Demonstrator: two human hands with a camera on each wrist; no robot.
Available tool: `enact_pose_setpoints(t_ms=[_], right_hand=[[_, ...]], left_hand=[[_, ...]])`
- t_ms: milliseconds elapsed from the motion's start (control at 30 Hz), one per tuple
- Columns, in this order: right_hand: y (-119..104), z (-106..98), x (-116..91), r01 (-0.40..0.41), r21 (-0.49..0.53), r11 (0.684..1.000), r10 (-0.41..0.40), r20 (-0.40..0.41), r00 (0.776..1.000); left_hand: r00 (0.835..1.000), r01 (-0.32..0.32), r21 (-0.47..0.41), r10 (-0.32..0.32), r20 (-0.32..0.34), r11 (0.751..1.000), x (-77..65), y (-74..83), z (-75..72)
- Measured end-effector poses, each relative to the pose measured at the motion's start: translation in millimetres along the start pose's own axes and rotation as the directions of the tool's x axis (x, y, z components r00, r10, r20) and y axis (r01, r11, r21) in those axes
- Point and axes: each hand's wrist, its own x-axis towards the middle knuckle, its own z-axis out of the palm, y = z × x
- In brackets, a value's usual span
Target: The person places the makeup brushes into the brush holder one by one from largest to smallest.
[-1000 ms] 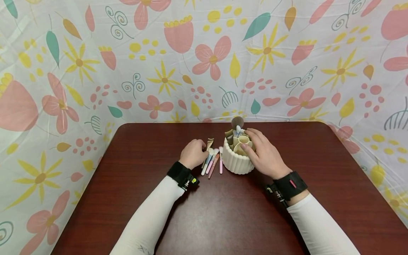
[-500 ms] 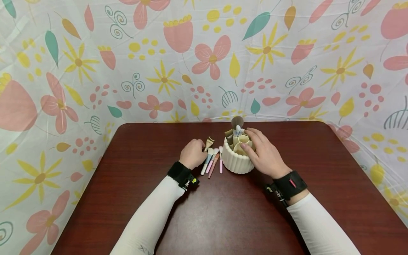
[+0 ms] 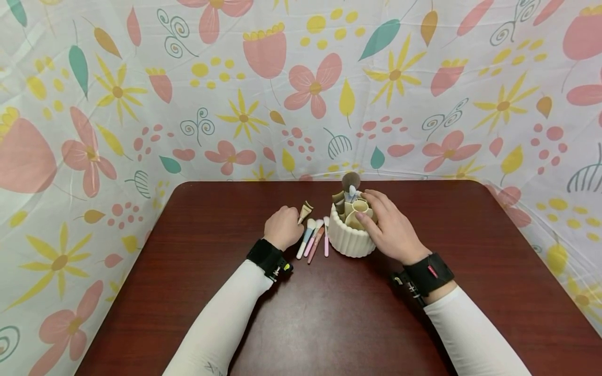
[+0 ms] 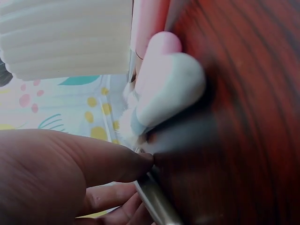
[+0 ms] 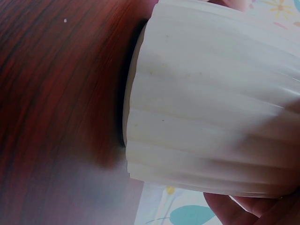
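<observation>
My left hand (image 3: 283,228) pinches the handle of a makeup brush between thumb and fingers; its beige flared head (image 3: 305,210) points up and away. In the left wrist view the metallic brown handle (image 4: 158,200) runs below the thumb. Just right of that hand, several loose makeup brushes lie on the table, among them a blue-and-white one (image 3: 303,245) and a pink one (image 3: 326,244). A cream ribbed brush holder (image 3: 351,242) stands upright beside them. My right hand (image 3: 394,230) holds its right side, thumb over the rim, fingers behind.
A large dark fluffy brush (image 3: 350,180) and a few other brushes stand in the holder, whose insert has round compartments (image 3: 360,206). The dark red wooden table (image 3: 338,324) ends at a floral cloth backdrop (image 3: 263,130) behind.
The beige-headed brush has tilted and shifted slightly left with my left hand, its head now apart from the loose brushes. My right hand and the holder stay put.
</observation>
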Motion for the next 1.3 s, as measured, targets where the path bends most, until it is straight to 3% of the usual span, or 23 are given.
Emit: enact_pose_setpoints(t_ms=[167, 233, 300, 500, 567, 1033, 1300], right_hand=[[0, 0, 0, 0.0, 0.001, 1.0, 0.0, -0.003, 1.0], [0, 0, 0, 0.0, 0.0, 1.0, 0.0, -0.004, 1.0], [0, 0, 0, 0.0, 0.0, 1.0, 0.0, -0.004, 1.0], [2, 2, -1, -0.001, 0.003, 1.0, 0.001, 0.002, 1.0], [2, 1, 0, 0.001, 0.002, 1.0, -0.001, 0.002, 1.0], [2, -1, 2, 0.0, 0.001, 1.0, 0.0, -0.002, 1.0], [0, 0, 0, -0.009, 0.011, 1.0, 0.009, 0.007, 1.0]], left_hand=[[1.0, -0.009, 0.03, 0.008, 0.009, 1.0, 10.3, -14.4, 15.9], [1.0, -0.02, 0.04, 0.02, 0.002, 0.999, 20.4, -30.2, 33.9], [1.0, -0.021, 0.045, 0.021, -0.003, 0.999, 18.2, -27.3, 30.0], [0.999, 0.021, -0.018, -0.02, 0.03, 1.0, -6.8, 13.1, -19.0], [0.998, 0.036, -0.015, -0.036, 0.043, 0.999, -11.2, 20.7, -27.7], [0.999, 0.045, 0.003, -0.045, 0.008, 0.999, -7.9, 22.1, -30.1], [0.998, 0.06, -0.003, -0.06, -0.026, 0.998, -14.7, 25.3, -33.5]])
